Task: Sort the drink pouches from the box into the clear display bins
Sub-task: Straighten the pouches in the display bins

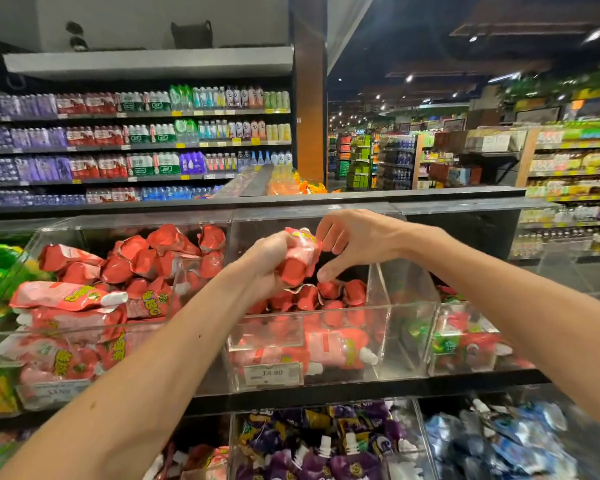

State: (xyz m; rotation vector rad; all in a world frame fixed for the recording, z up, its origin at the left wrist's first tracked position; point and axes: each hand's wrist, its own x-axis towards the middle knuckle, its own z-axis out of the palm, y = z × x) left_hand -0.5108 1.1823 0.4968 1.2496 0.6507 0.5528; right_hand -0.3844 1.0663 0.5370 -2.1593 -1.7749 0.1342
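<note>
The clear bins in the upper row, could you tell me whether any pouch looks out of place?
Yes: the right-hand bin of red pouches has a green pouch at its front, the odd colour there.

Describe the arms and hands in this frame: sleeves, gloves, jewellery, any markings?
Both forearms are bare up to the frame edge, with no sleeves in view. The left hand and right hand have no gloves, and no rings, watch or bracelets show. A few small dark moles dot the left forearm.

Left hand [271, 261] clenched, right hand [350, 242] loosely curled, both arms outstretched
</note>
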